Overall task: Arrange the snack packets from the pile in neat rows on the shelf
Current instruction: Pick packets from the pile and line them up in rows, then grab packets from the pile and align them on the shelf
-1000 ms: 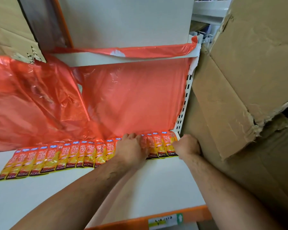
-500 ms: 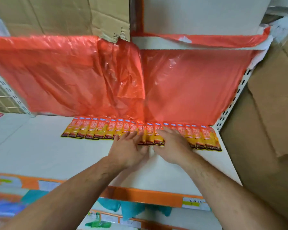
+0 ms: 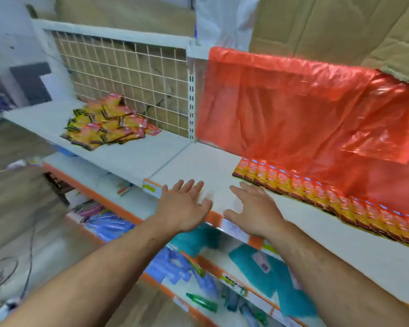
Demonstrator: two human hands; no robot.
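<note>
On the white shelf [image 3: 213, 166], the pile [image 3: 109, 123] of packets lay far left by a wire grid [image 3: 128, 74]; a neat row [image 3: 316, 192] lay right, under red plastic [image 3: 293, 109]. The row's end was just beside the right hand [image 3: 257, 208], the pile well apart from the left hand [image 3: 184, 204]. Both were palm down, fingers spread, empty.

We see a white shelf [image 3: 222, 159] with an orange front edge. Behind it stands a wire grid [image 3: 128, 81] on the left, and a red plastic sheet [image 3: 293, 109] hangs on the right. Above we see cardboard [image 3: 328, 27], and at lower left a blurred brown floor [image 3: 14, 208].
</note>
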